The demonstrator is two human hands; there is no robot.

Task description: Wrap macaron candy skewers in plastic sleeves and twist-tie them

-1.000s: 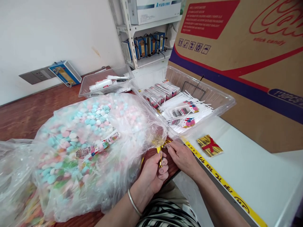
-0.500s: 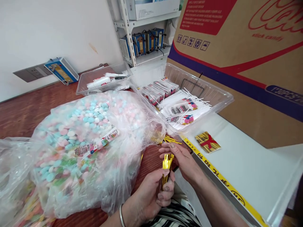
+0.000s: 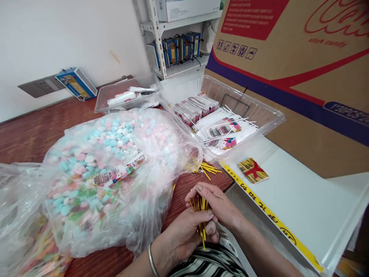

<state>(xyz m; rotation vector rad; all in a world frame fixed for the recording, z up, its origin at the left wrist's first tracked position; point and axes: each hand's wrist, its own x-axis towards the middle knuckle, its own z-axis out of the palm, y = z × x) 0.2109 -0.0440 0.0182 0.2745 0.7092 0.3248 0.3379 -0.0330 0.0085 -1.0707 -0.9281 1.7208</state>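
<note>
My left hand [image 3: 186,232] is closed round a bundle of gold twist ties [image 3: 202,206] near the table's front edge. The ties fan out a little at the top, and some ends stick out below the fingers. Curled round the upper ends of the same bundle is my right hand [image 3: 220,204], its fingertips partly hidden behind the ties. Just beyond my hands, loose gold twist ties [image 3: 211,169] lie on the brown table. A packet of gold ties with a red band [image 3: 253,170] rests on the white surface to the right.
A big clear bag of pastel candies [image 3: 109,154] fills the left of the table [image 3: 23,140], with a printed wrapper [image 3: 121,169] on top. Behind stand a clear plastic tray [image 3: 268,115] of printed packets and white sticks, a smaller tray [image 3: 100,100], and a large cardboard box [image 3: 288,65].
My right hand has come down and closed round the top of the twist ties. The bundle has spread, with ends now showing below my left hand.
</note>
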